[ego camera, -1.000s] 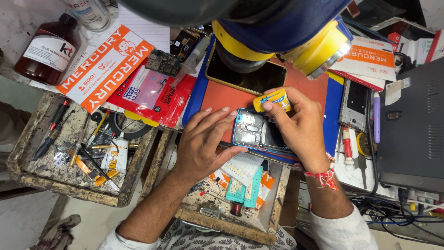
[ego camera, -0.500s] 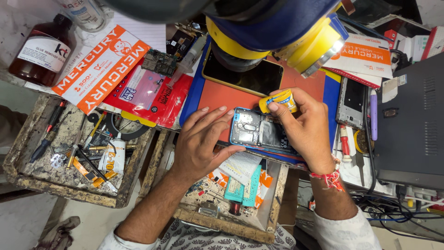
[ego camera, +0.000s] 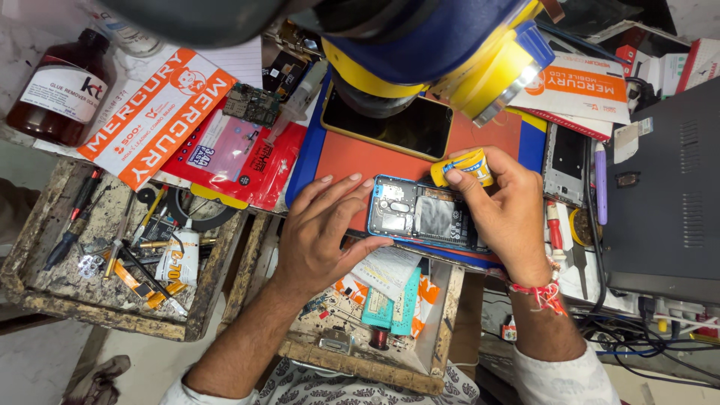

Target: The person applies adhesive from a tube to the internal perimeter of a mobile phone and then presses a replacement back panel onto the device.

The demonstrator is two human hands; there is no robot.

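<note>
The person is working over an opened smartphone (ego camera: 424, 217) with a blue frame, lying back-side up with its internals exposed on an orange work mat (ego camera: 352, 154) on the table. The left hand (ego camera: 322, 229) is resting flat, fingers (ego camera: 341, 196) spread wide and closed on nothing, their tips pressing at the phone's left edge, apparently to keep it from sliding. The right hand (ego camera: 510, 214) is lying over the phone's right end, its thumb and forefinger pinched shut on a small yellow tube (ego camera: 463, 166), probably adhesive, held just above the phone's upper edge with its end angled toward the frame, which suits dispensing along the rim. Beyond the fingertips a dark phone screen (ego camera: 390, 124) is sitting under a yellow-and-blue lamp or magnifier head (ego camera: 450, 52). Left of the left hand an open wooden tray (ego camera: 45, 289) is holding screwdrivers and a white glue bottle (ego camera: 178, 255). A brown glass bottle (ego camera: 64, 94) is standing well apart at far left.
</note>
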